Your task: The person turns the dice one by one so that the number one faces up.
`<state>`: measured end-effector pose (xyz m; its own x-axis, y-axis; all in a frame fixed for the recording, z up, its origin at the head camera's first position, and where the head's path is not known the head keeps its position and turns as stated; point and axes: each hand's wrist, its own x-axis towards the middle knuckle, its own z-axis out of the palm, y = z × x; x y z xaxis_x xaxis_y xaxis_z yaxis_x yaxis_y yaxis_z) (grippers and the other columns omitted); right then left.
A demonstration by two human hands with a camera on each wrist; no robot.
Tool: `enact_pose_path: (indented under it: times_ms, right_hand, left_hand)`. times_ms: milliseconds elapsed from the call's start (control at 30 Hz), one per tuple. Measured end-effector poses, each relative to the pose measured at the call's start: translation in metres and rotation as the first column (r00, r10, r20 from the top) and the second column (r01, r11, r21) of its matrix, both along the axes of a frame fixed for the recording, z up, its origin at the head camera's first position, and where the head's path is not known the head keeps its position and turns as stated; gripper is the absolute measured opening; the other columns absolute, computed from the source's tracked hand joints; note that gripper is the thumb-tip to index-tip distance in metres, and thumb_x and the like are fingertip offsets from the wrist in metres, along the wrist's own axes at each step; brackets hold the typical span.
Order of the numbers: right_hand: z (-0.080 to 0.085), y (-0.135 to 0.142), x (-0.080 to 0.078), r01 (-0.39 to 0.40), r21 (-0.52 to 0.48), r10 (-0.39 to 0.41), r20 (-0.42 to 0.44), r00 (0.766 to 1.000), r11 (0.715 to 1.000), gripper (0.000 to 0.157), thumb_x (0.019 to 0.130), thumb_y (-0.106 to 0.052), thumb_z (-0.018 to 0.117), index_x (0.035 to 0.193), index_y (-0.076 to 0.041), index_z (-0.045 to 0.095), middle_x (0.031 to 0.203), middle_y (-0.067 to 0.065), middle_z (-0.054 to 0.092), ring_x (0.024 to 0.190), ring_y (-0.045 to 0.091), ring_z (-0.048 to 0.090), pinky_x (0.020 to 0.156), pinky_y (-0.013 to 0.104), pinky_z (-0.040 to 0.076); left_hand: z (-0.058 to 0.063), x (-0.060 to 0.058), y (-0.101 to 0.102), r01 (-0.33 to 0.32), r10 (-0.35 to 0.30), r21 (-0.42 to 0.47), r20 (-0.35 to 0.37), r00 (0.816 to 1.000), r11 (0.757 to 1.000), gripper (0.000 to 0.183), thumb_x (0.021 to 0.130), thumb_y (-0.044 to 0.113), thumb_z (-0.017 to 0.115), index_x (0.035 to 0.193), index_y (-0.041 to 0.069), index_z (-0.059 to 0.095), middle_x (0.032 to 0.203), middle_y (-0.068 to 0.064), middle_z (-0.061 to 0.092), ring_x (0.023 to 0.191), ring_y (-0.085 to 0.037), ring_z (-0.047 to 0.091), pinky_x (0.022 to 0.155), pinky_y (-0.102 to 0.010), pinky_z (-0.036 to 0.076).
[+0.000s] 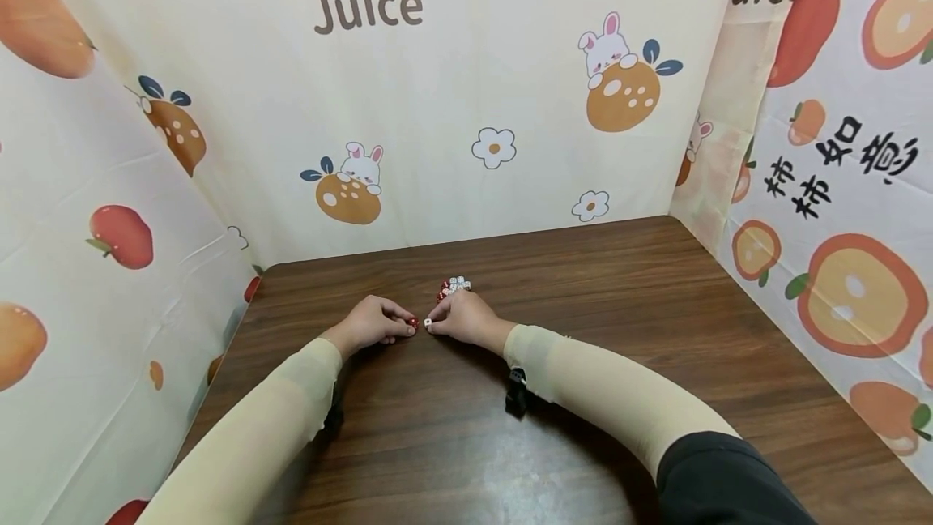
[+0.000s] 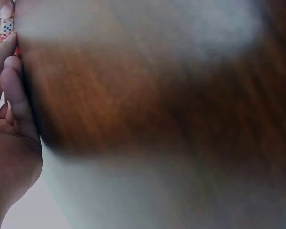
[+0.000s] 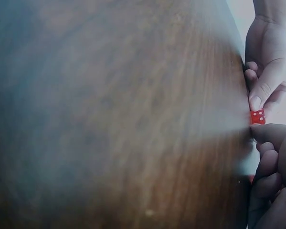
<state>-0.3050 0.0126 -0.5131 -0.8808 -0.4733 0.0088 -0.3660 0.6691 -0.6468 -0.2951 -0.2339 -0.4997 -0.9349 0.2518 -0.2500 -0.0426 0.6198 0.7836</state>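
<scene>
Near the middle of the table, my left hand (image 1: 372, 321) pinches a red die (image 1: 413, 322) between thumb and fingertips. Just to its right, my right hand (image 1: 470, 319) pinches a white die (image 1: 428, 322), with a small gap between the two dice in the head view. White spots show on the red die (image 3: 258, 116) in the right wrist view, and dark spots on the white die (image 2: 7, 25) in the left wrist view. Behind the right hand sits a cluster of red and white dice (image 1: 456, 285), partly hidden by that hand.
A brown wood-grain table (image 1: 466, 428) extends around both hands. Printed fabric with fruit and rabbits hangs behind it (image 1: 437, 104) and along both sides. A small black device (image 1: 516, 391) hangs below the right wrist.
</scene>
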Motion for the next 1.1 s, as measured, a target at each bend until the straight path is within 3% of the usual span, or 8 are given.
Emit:
enact_pose_path:
  times_ms: [267, 700, 1100]
  right_hand:
    - [0.0019, 0.0012, 0.0006, -0.02, 0.023, 0.02, -0.009, 1.0, 1.0, 0.013, 0.1, -0.032, 0.09, 0.109, -0.023, 0.093, 0.117, -0.006, 0.087, 0.111, 0.012, 0.078, 0.1, 0.034, 0.062]
    - [0.0041, -0.0009, 0.0017, 0.001, 0.017, -0.001, -0.003, 1.0, 1.0, 0.01, 0.101, -0.032, 0.09, 0.106, -0.024, 0.093, 0.113, -0.008, 0.087, 0.106, 0.009, 0.075, 0.099, 0.033, 0.061]
    - [-0.003, -0.0022, 0.0001, 0.017, -0.005, -0.017, -0.023, 1.0, 1.0, 0.01, 0.099, -0.032, 0.091, 0.104, -0.023, 0.093, 0.104, -0.01, 0.087, 0.097, 0.008, 0.074, 0.093, 0.032, 0.061]
  left_hand:
    - [0.0085, 0.0041, 0.0041, 0.017, -0.018, -0.051, -0.011, 1.0, 0.999, 0.026, 0.096, 0.021, 0.094, 0.12, 0.009, 0.089, 0.087, 0.002, 0.081, 0.064, -0.013, 0.064, 0.061, -0.03, 0.059]
    - [0.0049, -0.0003, 0.0003, 0.016, -0.016, -0.033, 0.0, 1.0, 0.999, 0.025, 0.096, 0.02, 0.094, 0.118, 0.009, 0.09, 0.095, 0.001, 0.083, 0.065, -0.011, 0.064, 0.063, -0.028, 0.061]
    - [0.0029, 0.0007, 0.0008, 0.006, -0.006, -0.033, 0.007, 1.0, 0.999, 0.022, 0.096, 0.02, 0.094, 0.114, 0.009, 0.09, 0.089, 0.002, 0.081, 0.064, -0.01, 0.063, 0.063, -0.027, 0.06]
